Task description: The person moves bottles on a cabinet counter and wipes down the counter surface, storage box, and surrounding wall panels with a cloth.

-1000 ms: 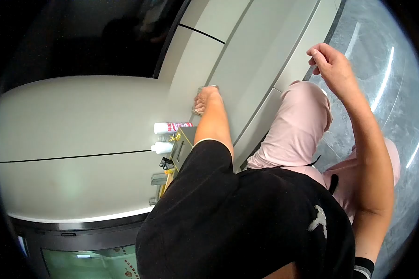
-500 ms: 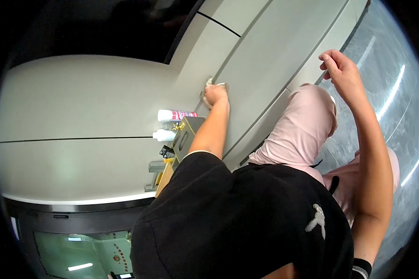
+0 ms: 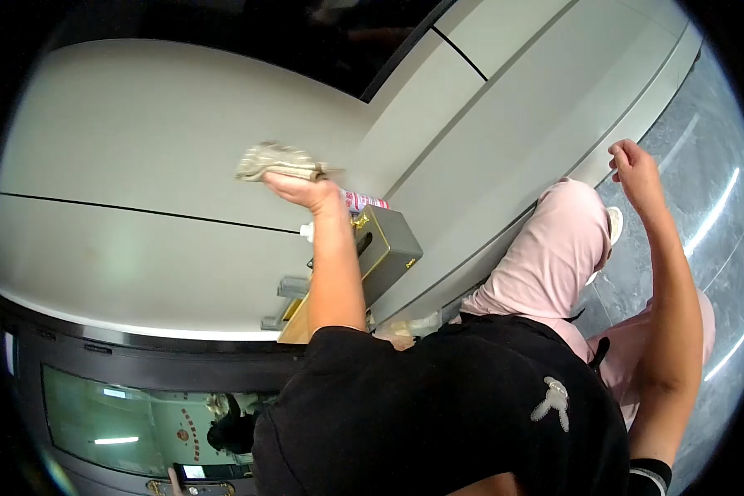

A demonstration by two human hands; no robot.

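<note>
My left hand (image 3: pixel 302 192) is closed on a beige striped cloth (image 3: pixel 278 159), slightly blurred, in front of the pale wall panel (image 3: pixel 140 124). Beneath that forearm stands a grey box (image 3: pixel 398 248) with gold trim. Beside the box, a white bottle with pink lettering (image 3: pixel 364 201) is partly covered by my wrist. Only the end of a second white bottle (image 3: pixel 307 231) shows past my arm. My right hand (image 3: pixel 636 174) hangs in the air near my knee, its fingers loosely curled with nothing visible in them.
A large black screen (image 3: pixel 248 50) is on the wall. Along the wall's foot runs a grey ledge (image 3: pixel 504 140), with tiled floor (image 3: pixel 707 157) beyond. A dark-framed glass panel (image 3: pixel 99 413) reflects lights and a figure. My pink-trousered knee (image 3: pixel 574 211) is close to the ledge.
My left hand has lifted the cloth off the ledge and carried it over the wall panel, past the bottles. The view has shifted, and my right hand stays near my knee.
</note>
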